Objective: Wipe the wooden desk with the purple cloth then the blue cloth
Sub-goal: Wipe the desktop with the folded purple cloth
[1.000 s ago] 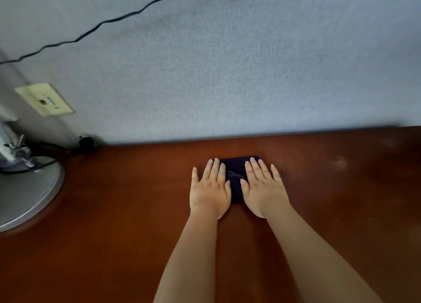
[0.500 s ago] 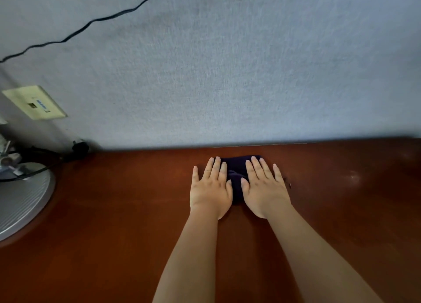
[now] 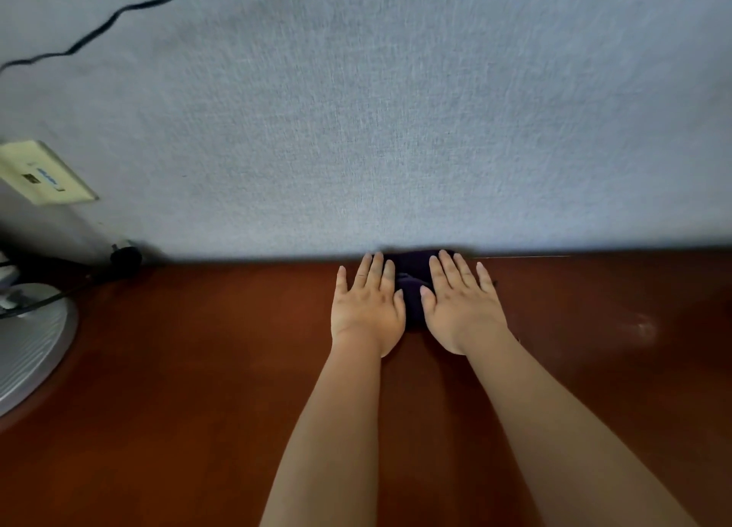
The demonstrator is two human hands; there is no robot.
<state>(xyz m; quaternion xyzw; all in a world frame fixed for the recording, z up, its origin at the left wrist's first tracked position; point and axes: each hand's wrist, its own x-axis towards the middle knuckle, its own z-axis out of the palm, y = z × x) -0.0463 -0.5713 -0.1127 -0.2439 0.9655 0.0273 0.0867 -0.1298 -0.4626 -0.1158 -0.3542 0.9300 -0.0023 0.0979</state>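
Left hand point(image 3: 366, 308) and right hand point(image 3: 461, 308) flat on purple cloth point(image 3: 412, 285), fingers point(image 3: 374, 271) straight (slightly spread), cloth at counter's point(image 3: 198, 368) far edge against wall point(image 3: 396, 130)

Desk point(image 3: 198, 368): reddish-brown wood with a glossy finish; a pale sheen patch shows toward the right. Cloth point(image 3: 412, 285), at the far edge of the desk: very dark purple, close to navy, plain and unpatterned. Wall point(image 3: 396, 130): pale blue-grey with a fine woven texture. Cable point(image 3: 119, 15) across the far left of the wall: black. Wall plate point(image 3: 43, 174) at left: cream-yellow, with a small blue mark. Round base point(image 3: 27, 348) at near left: silver-grey with fine parallel ridges.
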